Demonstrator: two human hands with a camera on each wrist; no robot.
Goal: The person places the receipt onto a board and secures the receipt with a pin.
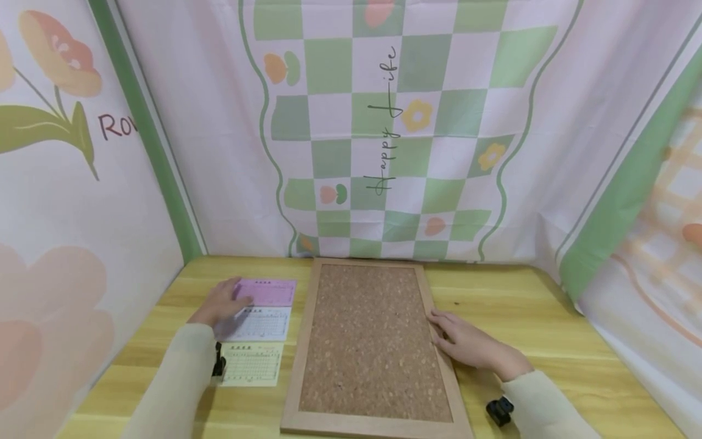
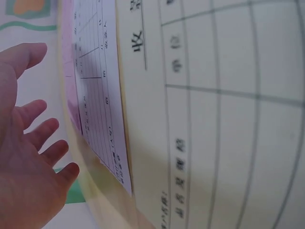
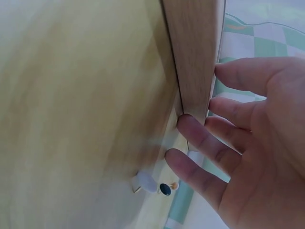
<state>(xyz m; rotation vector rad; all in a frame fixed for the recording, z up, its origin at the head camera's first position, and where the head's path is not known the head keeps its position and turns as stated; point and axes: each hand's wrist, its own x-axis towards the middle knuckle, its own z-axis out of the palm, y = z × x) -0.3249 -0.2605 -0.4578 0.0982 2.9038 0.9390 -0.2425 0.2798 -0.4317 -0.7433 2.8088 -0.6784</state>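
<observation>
Left hand: (image 1: 220, 302) over the left end of the pink slip (image 1: 273, 294), fingers spread and loosely bent, gripping nothing. Contact with paper: can't tell.
Left arm: pale sleeve (image 1: 174, 381), comes in from the near-left corner of the table (image 1: 515, 289) and points toward the far edge. Black wrist device (image 1: 219, 361) sits at the yellow slip's left side.
Right hand: (image 1: 466, 341) at the long right side of the corkboard (image 1: 378, 341), fingers extended, no grip closed. Fingertips touch the wooden frame (image 3: 194, 52).
Right arm: comes in from the near-right corner, angled inward to the board; second sleeve (image 1: 548, 405) also pale.
Corkboard: flat, mid-table, long way from far edge toward near edge.
Slips: column between board and table's left edge. Pink nearest the far edge, white slip (image 1: 269, 323) in the middle, yellow slip (image 1: 255, 367) nearest the near edge. Printed faces up.
Pins: right wrist view shows a white pin (image 3: 146, 182) and a black pin (image 3: 165, 189) on the table, near the fingers.
</observation>
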